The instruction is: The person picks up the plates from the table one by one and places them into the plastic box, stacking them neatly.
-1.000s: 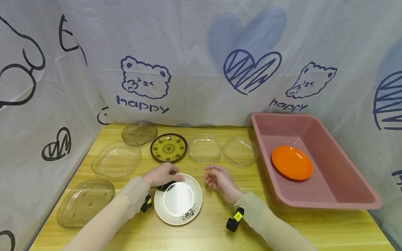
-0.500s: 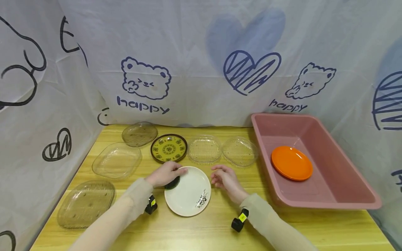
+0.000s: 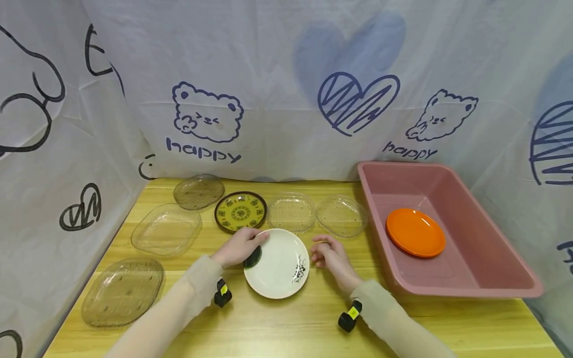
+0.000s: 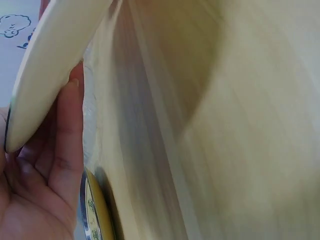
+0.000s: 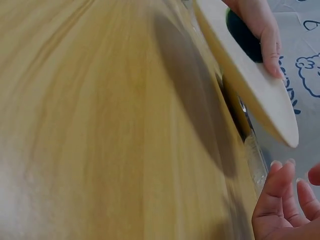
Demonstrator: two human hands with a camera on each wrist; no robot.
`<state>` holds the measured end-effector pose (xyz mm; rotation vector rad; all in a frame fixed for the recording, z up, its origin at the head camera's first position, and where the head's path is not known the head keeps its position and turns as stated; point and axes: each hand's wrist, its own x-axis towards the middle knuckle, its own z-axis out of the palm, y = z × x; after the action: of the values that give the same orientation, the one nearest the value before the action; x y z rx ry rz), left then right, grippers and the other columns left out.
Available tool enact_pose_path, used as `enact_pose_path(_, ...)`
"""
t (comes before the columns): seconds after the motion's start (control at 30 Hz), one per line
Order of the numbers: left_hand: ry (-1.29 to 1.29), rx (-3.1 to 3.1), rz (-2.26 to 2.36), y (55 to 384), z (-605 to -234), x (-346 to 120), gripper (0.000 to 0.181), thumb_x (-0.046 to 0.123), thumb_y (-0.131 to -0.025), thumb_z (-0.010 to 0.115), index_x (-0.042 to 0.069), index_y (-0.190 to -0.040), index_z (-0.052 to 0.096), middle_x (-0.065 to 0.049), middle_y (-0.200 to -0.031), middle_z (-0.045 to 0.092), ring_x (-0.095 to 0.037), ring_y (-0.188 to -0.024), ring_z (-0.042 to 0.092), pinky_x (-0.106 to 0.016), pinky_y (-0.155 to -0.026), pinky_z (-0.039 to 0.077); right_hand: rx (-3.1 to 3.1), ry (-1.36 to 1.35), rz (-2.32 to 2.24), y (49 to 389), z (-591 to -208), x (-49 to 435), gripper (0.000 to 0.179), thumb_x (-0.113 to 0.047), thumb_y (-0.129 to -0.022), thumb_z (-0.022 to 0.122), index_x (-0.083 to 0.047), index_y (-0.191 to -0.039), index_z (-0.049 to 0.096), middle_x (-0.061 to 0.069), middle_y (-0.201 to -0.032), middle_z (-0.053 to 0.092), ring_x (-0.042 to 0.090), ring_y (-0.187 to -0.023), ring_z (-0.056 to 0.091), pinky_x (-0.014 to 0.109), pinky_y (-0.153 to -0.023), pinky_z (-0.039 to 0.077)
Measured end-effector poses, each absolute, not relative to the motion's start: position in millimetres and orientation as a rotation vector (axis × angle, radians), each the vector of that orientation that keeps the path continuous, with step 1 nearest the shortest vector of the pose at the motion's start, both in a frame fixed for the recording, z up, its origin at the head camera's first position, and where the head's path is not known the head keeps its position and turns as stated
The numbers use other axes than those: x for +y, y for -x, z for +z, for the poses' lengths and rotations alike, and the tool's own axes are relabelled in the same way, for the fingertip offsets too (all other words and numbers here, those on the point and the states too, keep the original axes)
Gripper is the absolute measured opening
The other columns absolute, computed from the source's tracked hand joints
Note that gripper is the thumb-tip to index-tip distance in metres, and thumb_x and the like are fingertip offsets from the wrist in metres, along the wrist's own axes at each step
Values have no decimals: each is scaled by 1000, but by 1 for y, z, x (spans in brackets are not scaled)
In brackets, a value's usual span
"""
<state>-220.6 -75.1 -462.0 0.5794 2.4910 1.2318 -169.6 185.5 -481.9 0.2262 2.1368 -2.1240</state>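
Note:
My left hand (image 3: 239, 247) pinches a round white plate (image 3: 275, 271) at its upper left edge, thumb on top and fingers beneath. A dark green patch marks the plate near that thumb, and small dark flowers decorate its opposite side. In the left wrist view the plate's pale underside (image 4: 55, 55) is above the table, with fingers (image 4: 69, 125) under it. The right wrist view shows the plate's shadow on the wood below. Just right of the plate, my right hand (image 3: 333, 261) hangs with loosely bent fingers and holds nothing.
A pink tub (image 3: 474, 238) on the right contains an orange plate (image 3: 415, 232). Behind the hands are a yellow patterned plate (image 3: 240, 212) and clear dishes (image 3: 292, 213) (image 3: 342, 215). More see-through dishes (image 3: 166, 228) (image 3: 123, 292) (image 3: 199, 192) lie left. A printed cloth (image 3: 268, 99) hangs behind.
The white plate has moved right and slightly away from me in my left hand. My right hand has shifted a little to the right. The tub and other dishes stay put.

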Motion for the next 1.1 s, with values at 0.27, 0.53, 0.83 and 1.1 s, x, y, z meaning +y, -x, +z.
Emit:
enact_pose_path(0.27, -436, 2446, 1362, 219, -454, -66, 39, 32, -109, 43, 5, -97, 69, -4, -81, 65, -12, -77, 60, -28, -82, 51, 2100, -269, -2182, 173, -481, 192, 34, 1, -92, 46, 6, -126, 51, 2, -85, 62, 11, -69, 58, 20, -57, 50)
enact_pose_path(0.53, -303, 2351, 1511, 217, -445, -54, 43, 35, -109, 42, 3, -114, 70, -8, -90, 68, -13, -84, 64, -32, -93, 53, 2064, -282, -2186, 176, -476, 194, 34, -5, -97, 43, 5, -128, 50, -5, -78, 63, 6, -63, 57, 20, -56, 50)
enact_pose_path(0.83, -221, 2372, 1604, 217, -440, -42, 44, 35, -109, 41, 0, -110, 68, -7, -85, 65, -12, -80, 62, -24, -82, 51, 1997, -296, -2220, 177, -469, 195, 41, -23, -107, 31, 2, -136, 48, -5, -91, 66, 5, -74, 65, 21, -61, 55)
enact_pose_path(1.1, -127, 2345, 1725, 216, -438, -28, 44, 32, -109, 40, -1, -95, 66, -6, -81, 61, -11, -76, 59, -21, -73, 51, 1930, -276, -2302, 180, -466, 193, 44, -24, -107, 31, 4, -137, 48, -4, -91, 63, 7, -77, 66, 26, -61, 61)
